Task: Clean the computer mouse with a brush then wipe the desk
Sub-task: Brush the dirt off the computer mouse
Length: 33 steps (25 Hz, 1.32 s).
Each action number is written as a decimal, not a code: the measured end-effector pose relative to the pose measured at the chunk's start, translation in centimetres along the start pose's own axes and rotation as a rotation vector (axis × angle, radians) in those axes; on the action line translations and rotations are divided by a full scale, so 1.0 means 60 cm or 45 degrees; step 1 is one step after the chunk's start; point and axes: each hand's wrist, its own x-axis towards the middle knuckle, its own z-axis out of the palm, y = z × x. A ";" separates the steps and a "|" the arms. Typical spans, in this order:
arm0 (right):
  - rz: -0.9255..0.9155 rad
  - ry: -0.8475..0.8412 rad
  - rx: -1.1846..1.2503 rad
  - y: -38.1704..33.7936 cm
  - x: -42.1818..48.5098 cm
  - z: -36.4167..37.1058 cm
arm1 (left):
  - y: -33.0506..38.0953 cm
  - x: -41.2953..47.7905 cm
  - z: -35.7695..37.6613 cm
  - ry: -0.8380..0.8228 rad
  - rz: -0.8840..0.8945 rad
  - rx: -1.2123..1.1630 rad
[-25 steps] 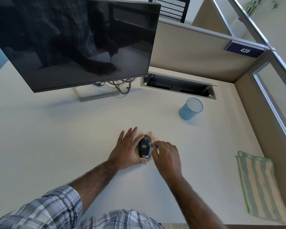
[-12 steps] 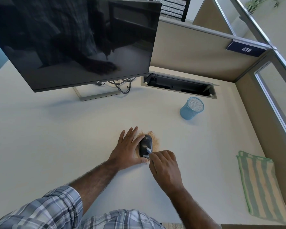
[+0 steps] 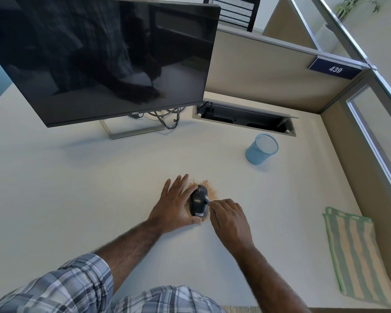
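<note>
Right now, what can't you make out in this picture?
Head view only:
- brush: only its tip shows; the right hand gripping it hides the rest.
- mouse: its left flank is covered by the left hand holding it, and its rear label is too small to read.
- cable tray: the inside is too dark to tell what it holds.
- monitor: its upper left corner is cut off by the frame edge.
</note>
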 end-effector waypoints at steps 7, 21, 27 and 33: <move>-0.064 -0.085 0.064 0.013 0.023 -0.005 | -0.001 0.000 0.001 -0.011 -0.007 0.011; -0.092 -0.153 0.142 0.008 0.038 -0.009 | -0.004 0.009 0.009 0.056 -0.104 -0.111; 0.066 -0.179 0.203 0.025 0.063 -0.015 | -0.002 0.008 0.006 0.057 -0.107 -0.101; 0.043 -0.214 0.163 0.022 0.072 -0.014 | 0.000 0.005 0.001 0.108 -0.093 -0.201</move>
